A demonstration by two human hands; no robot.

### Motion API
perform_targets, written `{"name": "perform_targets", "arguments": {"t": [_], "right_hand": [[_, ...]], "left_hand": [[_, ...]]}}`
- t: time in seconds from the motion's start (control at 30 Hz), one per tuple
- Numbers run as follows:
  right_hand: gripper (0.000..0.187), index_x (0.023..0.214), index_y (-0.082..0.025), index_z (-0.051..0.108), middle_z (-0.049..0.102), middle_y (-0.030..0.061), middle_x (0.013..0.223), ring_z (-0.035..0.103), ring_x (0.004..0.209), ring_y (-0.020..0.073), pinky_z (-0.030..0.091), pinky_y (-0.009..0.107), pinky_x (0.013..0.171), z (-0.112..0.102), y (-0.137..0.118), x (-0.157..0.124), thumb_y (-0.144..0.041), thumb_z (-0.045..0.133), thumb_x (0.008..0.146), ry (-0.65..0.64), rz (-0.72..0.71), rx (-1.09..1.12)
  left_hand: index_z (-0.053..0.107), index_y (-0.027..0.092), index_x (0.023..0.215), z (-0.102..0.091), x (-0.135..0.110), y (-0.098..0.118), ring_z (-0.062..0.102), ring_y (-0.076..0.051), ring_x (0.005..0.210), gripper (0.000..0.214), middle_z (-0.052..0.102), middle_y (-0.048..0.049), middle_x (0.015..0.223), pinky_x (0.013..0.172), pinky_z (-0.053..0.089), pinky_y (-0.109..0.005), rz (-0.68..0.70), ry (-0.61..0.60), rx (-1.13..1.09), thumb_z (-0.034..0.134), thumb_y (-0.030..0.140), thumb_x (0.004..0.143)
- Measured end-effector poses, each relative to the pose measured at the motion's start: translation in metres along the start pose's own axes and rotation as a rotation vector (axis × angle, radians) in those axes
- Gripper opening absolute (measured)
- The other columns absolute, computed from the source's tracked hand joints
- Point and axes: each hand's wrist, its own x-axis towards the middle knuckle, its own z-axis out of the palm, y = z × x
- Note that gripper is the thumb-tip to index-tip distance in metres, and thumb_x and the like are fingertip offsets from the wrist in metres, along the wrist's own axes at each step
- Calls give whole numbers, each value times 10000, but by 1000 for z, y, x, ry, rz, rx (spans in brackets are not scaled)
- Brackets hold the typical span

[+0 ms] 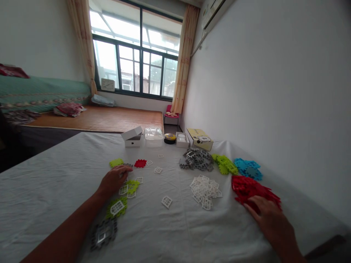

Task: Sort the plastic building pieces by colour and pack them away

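Note:
My left hand (113,179) lies palm down on the white cloth, fingers flat, among loose green tiles (132,186) and white grid tiles (123,190); a grey tile peeks out at its fingertips. My right hand (270,219) rests flat at the near edge of a red tile pile (251,188), fingers stretched onto it. Between the hands sit a white grid tile pile (205,190) and a single white tile (166,201). A green tile with a white insert (117,207) and a grey one (103,233) lie beside my left forearm.
Grey (196,159), green (225,164) and blue (248,168) tile piles line the right side. White boxes (133,137), a clear container (153,136), a yellow box (200,138) stand at the table's far edge. A wall runs along the right; a bed lies beyond.

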Motion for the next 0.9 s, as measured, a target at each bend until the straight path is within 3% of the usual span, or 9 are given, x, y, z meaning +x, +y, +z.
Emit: {"name": "perform_targets", "arguments": {"t": [0.1,0.17,0.23,0.3,0.43,0.5,0.57,0.73,0.9], "right_hand": [[379,951,-250,624,661,108,1029,614,971,315,477,510,894,-13,-23,21,-528,387,849,50,-2,72],[328,950,-273,614,663,101,1025,635,911,301,503,496,854,-22,-57,41,-504,401,856,45,-12,189],[300,959,-279,617,665,86,1018,649,783,252,541,441,760,-27,-105,62,-477,409,873,-67,-88,346],[278,987,-273,632,665,65,1029,643,755,203,548,373,735,-28,-162,78,-424,417,896,-257,-269,492],[256,1081,-235,648,670,57,1114,573,1052,198,463,338,935,-10,-271,108,-309,492,892,-474,-684,584],[274,1114,-208,643,654,62,1172,537,1102,196,427,327,972,8,-313,128,-268,489,895,-493,-760,547],[300,1155,-189,624,629,62,1224,510,1138,192,396,306,995,29,-346,150,-235,477,898,-479,-747,474],[405,1290,-168,514,578,98,1296,480,1179,219,383,327,977,72,-399,190,-284,486,904,-458,-665,363],[311,1123,-179,612,668,104,1125,560,1063,219,394,323,909,77,-408,190,-356,444,931,-467,-692,305]], "left_hand": [[713,238,876,-1,-2,4,637,-220,1001,276,724,-25,997,942,472,-350,-1,2,3,465,271,762],[712,236,883,-3,-4,8,633,-207,1004,275,723,-21,995,949,465,-341,2,2,-2,465,227,762],[710,231,882,-4,-5,11,629,-199,1001,273,721,-23,997,946,463,-334,-3,10,1,466,190,767],[708,224,887,-4,-6,12,622,-194,1008,275,719,-26,999,945,461,-330,-10,19,-1,471,153,766],[709,224,884,-6,-7,10,616,-190,999,287,719,-24,988,946,459,-331,-48,57,-12,480,103,760],[711,225,888,-8,-7,9,616,-190,986,297,720,-21,975,940,462,-328,-88,87,-2,482,88,756],[712,223,894,-10,-7,7,615,-193,984,298,720,-24,965,934,467,-321,-138,128,15,485,88,758],[664,170,1082,-16,-3,-7,580,-215,1079,346,678,-83,1114,994,427,-340,-287,235,82,426,131,833],[602,169,1194,-10,-3,-24,481,-269,1222,358,591,-131,1271,1069,323,-434,-381,184,161,440,237,881]]}}
